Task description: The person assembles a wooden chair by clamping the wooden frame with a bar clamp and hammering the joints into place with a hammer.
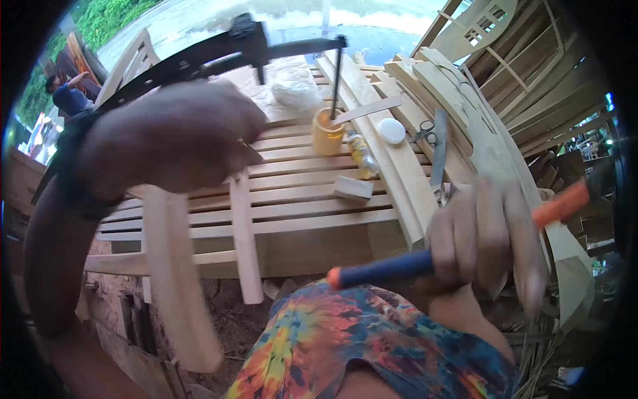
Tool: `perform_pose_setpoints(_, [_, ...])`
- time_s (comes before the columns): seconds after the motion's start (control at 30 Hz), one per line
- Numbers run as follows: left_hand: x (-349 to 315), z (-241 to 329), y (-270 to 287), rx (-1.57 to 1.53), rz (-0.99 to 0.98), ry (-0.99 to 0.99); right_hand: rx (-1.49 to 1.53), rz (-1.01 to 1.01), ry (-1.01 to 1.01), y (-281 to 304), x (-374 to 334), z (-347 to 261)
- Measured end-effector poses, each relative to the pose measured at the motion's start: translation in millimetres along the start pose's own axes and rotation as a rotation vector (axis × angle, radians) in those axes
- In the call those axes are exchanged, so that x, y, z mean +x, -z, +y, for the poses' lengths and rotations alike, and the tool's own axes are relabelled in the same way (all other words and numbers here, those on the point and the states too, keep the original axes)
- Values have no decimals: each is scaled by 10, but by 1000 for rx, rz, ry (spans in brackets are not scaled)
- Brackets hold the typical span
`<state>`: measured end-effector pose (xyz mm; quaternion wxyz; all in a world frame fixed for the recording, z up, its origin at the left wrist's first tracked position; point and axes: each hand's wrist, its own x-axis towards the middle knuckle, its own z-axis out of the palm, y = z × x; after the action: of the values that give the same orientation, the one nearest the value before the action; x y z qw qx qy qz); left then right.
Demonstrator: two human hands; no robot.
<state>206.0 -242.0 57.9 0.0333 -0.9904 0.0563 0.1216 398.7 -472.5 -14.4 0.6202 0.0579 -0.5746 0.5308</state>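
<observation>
My left hand (pixel 179 136) is closed, its back toward me, against a dark metal bar clamp (pixel 189 70). The fingers' hold on the clamp is partly hidden behind the hand. The clamp's arm reaches right, and a thin rod hangs from its end toward a yellow pot (pixel 327 136). In my right hand (pixel 488 233), smeared by motion, is a tool with a blue and orange handle (pixel 385 267); its far dark end is blurred. Below my left hand, two pale wooden pieces (pixel 183 286) slope down in front of a slatted wooden surface (pixel 286 193).
On the slats and boards lie a clear bottle (pixel 361 156), a small wood block (pixel 353 189), a white round lid (pixel 391 131), scissors (pixel 425 133) and a metal strip (pixel 438 149). Shaped wooden parts (pixel 475 126) crowd the right side. Another person (pixel 70 96) is at the far left.
</observation>
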Motion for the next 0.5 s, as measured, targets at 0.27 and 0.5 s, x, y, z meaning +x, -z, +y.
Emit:
perform_pose_setpoints(0.27, [2119,-14,-847,205,-794,222,39,-4,172,281,-362,-727])
perform_pose_setpoints(0.5, [2950,-1332,-1817,150,-156,713,31,-34,205,613,-721,-1277])
